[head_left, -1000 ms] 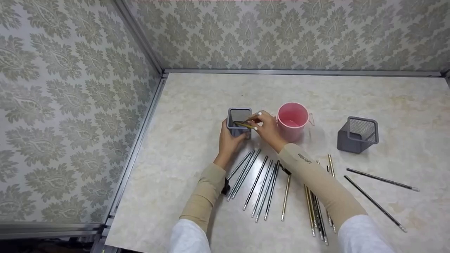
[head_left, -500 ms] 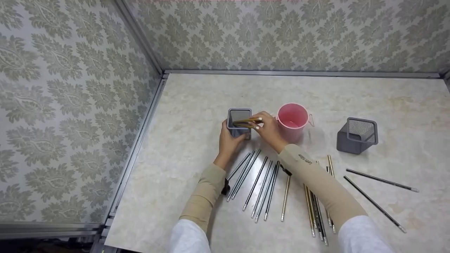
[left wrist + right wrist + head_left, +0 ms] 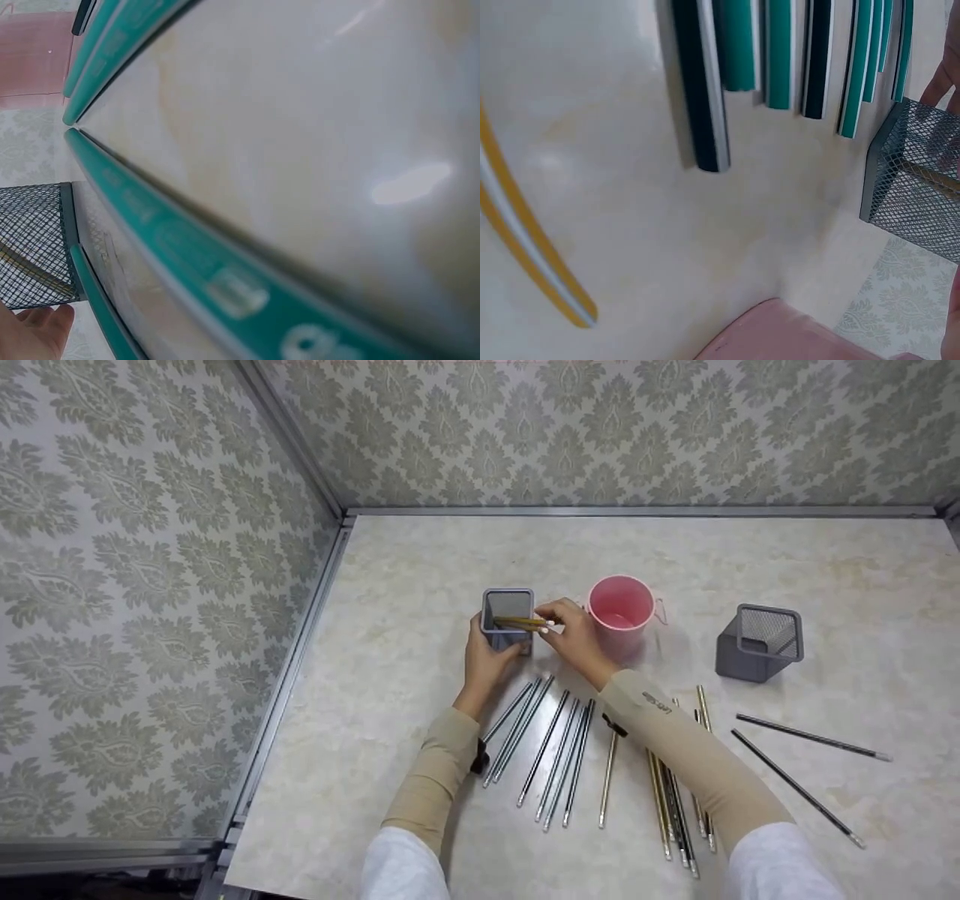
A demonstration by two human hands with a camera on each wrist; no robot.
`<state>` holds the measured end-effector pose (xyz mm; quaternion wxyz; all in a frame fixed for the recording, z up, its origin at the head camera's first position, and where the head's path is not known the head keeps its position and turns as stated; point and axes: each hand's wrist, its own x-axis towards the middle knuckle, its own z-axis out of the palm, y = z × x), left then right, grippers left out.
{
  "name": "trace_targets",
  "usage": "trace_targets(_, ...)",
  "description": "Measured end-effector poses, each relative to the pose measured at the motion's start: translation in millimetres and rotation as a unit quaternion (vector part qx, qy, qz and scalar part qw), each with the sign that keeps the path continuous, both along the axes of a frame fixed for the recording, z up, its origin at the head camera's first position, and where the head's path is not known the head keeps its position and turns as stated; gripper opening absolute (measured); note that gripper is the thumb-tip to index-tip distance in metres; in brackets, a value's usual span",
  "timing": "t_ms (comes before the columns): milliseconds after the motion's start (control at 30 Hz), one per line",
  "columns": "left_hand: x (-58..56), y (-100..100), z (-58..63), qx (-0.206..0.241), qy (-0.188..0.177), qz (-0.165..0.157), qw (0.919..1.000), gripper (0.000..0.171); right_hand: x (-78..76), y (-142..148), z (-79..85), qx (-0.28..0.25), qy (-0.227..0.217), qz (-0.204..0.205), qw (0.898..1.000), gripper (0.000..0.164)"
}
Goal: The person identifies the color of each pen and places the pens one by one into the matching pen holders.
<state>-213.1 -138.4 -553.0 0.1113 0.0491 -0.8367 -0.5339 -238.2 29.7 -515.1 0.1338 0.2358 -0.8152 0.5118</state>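
A grey mesh pen holder (image 3: 510,643) stands at the middle of the table. My left hand (image 3: 484,664) grips it from the left and front, with fingers also showing beside the mesh (image 3: 30,247) in the left wrist view. Gold pencils (image 3: 516,622) slant into its mouth, their outer ends pinched between the fingertips of my right hand (image 3: 576,639) over the right rim. Through the mesh (image 3: 919,180) in the right wrist view a gold pencil shows inside.
Right of my right hand stands a pink cup (image 3: 621,604) with side handles. Another mesh holder (image 3: 757,649) stands farther right. Teal and dark pencils (image 3: 534,739) lie in front, gold and dark pencils (image 3: 664,810) partly under my right arm, and two dark ones (image 3: 799,787) at right.
The gold pencils, spread apart and tilted earlier, now lie closer together across the rim. My right hand has shifted slightly; my left hand keeps its grip on the holder.
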Motion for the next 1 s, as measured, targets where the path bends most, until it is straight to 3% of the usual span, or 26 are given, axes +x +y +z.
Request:
trace_targets(267, 1.3, 1.2, -1.0, 0.019, -0.007, 0.001, 0.9998, 0.084, 5.2, 5.6, 0.8, -0.021, -0.041, 0.012, 0.999, 0.028)
trace_targets(567, 0.4, 1.5, 1.7, 0.002, -0.006, -0.001, 1.0000, 0.084, 11.1, 14.9, 6.9, 0.030, -0.002, 0.022, 0.999, 0.033)
trace_targets(833, -0.5, 1.9, 0.8, 0.004, -0.003, 0.001, 1.0000, 0.083, 21.1, 28.1, 13.1, 0.077, -0.026, 0.048, 0.996, 0.045)
trace_targets(1000, -0.2, 2.5, -0.1, 0.013, 0.000, 0.000, 0.9999, 0.083, 28.6, 35.7, 16.4, 0.103, 0.015, 0.074, 0.992, 0.046)
